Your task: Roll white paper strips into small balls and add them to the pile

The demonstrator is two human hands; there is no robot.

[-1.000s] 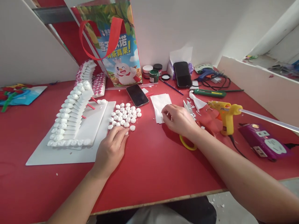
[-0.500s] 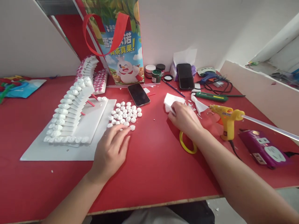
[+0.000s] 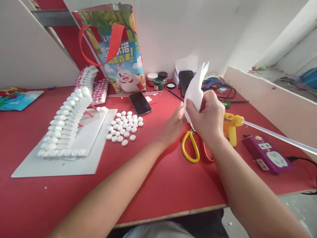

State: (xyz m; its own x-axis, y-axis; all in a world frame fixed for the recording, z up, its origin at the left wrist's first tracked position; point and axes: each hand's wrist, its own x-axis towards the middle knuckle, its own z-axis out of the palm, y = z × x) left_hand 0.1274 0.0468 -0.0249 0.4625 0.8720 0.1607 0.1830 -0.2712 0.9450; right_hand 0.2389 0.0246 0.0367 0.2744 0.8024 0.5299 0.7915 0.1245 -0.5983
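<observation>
My right hand grips a folded white tissue between thumb and fingers, holding it upright above the table. Close by on its left, my left hand reaches toward the tissue's lower edge with its fingers stretched out; they are slightly blurred, and contact with the tissue is unclear. Below both hands lie scissors with yellow and orange handle loops, partly covered by the right hand. Several small white rosettes are spread on the red table, left of my hands.
A curved white model stands on a white board at left. Behind are a phone, paint jars and a printed bag. A yellow glue gun and purple power strip are at right.
My right hand has lifted the white tissue off the table. My left hand has left the rosettes and moved right, close to the tissue. The view has shifted slightly.
</observation>
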